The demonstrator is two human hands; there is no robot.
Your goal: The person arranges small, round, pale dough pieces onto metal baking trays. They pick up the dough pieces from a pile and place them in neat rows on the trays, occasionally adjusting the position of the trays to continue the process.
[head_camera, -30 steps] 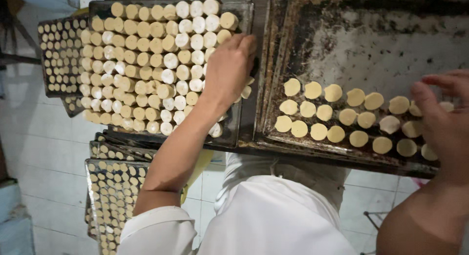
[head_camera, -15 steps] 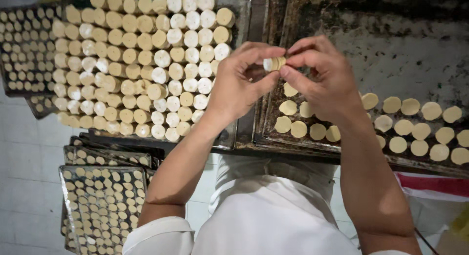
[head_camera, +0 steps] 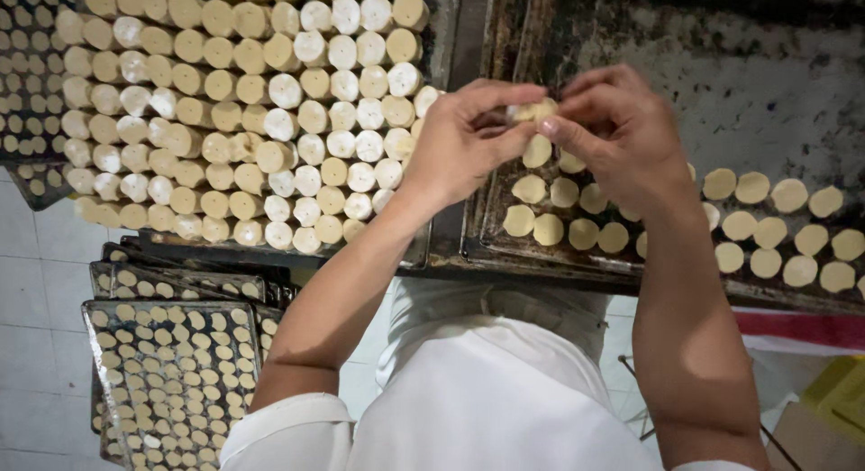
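Observation:
My left hand (head_camera: 464, 142) and my right hand (head_camera: 617, 133) meet above the gap between two trays, both pinching one small pale dough piece (head_camera: 533, 111) between the fingertips. To the left, a dark metal tray (head_camera: 440, 47) is packed with several upright pale-yellow dough cylinders (head_camera: 270, 119). Under my right hand a blackened baking tray (head_camera: 721, 65) carries two rows of flat round dough discs (head_camera: 766, 228) along its near edge; some discs are hidden by my hands.
More trays of small dough rounds (head_camera: 167, 372) are stacked low at the left on a white tiled floor (head_camera: 36, 282). Another filled tray (head_camera: 27, 92) shows at the far left. A red strip (head_camera: 802, 331) and a yellow object (head_camera: 838, 394) lie at the lower right.
My left hand left the packed tray with a dough piece and met my right hand, which came in from the right. Both hands now hold the piece slightly farther right.

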